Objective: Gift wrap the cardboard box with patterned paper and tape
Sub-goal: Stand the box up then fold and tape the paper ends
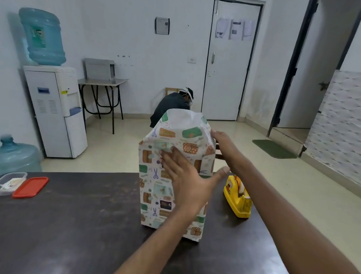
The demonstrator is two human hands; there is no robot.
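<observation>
Dark scuffed table [71,225], tall paper-wrapped box [160,191]

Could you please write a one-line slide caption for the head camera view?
Left hand flat on the upright paper-wrapped box, right hand at its top edge, yellow tape dispenser alongside.

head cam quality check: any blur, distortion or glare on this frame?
Head view: wide-angle bending shows in the leaning door frame; motion blur softens the left hand and right hand on the wrapped box; light is flat and soft, with dull sheen on the table, no harsh glare.
</observation>
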